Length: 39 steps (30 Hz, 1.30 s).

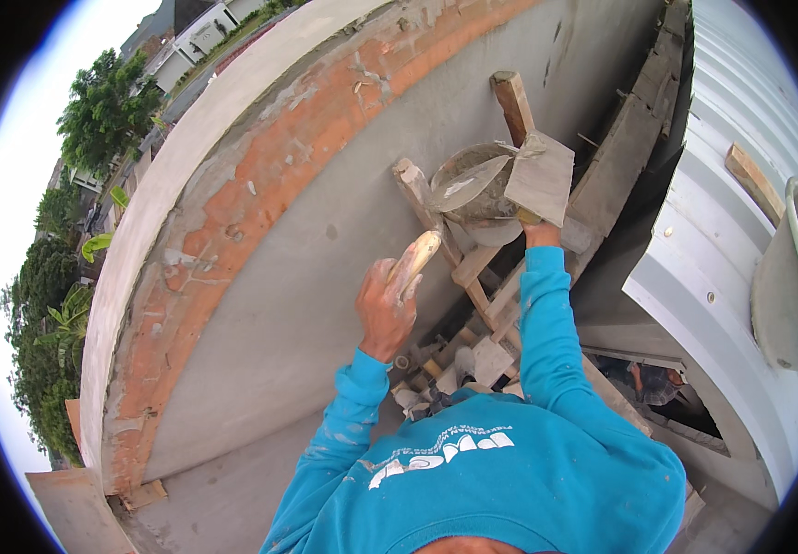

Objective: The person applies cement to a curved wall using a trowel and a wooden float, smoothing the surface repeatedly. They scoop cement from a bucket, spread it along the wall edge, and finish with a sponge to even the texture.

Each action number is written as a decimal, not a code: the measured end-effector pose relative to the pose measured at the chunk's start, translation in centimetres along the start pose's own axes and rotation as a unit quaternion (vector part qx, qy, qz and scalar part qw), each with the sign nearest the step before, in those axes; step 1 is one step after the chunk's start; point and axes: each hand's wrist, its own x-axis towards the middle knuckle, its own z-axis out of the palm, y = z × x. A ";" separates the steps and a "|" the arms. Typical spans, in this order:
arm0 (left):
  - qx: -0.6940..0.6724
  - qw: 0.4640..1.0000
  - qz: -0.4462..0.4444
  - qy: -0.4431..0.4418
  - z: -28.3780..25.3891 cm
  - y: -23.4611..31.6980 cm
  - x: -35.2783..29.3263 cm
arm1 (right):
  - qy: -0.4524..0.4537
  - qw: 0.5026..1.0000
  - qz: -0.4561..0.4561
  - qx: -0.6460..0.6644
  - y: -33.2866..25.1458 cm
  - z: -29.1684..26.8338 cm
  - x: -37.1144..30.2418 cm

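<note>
My left hand (386, 312) is wrapped round the wooden handle of a trowel (473, 185). Its grey, leaf-shaped blade reaches over a bucket (496, 233) that has wet grey mortar (493, 196) in it. My right hand (542, 234) grips a flat, mortar-smeared board like a plasterer's hawk or float (543, 180), tilted over the bucket's right side. The board covers most of the fingers and part of the bucket's rim. A yellowish bit of its grip shows by the hand.
A curved plastered wall (325, 231) with a bare orange brick band (270, 185) runs along my left. Wooden scaffold pieces (510, 102) surround the bucket. At right are corrugated metal roofing (694, 222), a wood block (754, 182) and another bucket (782, 295). A person (659, 383) shows through an opening below.
</note>
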 end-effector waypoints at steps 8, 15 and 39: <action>-0.065 0.989 -0.117 -0.063 5.0 -0.1 4.4 | 0.013 0.992 0.049 0.113 -9.8 8.4 -3.9; -0.230 0.908 -0.314 -0.153 12.8 -3.7 8.3 | -0.225 0.943 0.034 0.244 -13.8 11.5 -0.6; -0.044 0.831 -0.531 -0.158 4.0 -16.4 -35.4 | -0.433 0.486 -0.163 -0.742 -21.1 49.9 8.9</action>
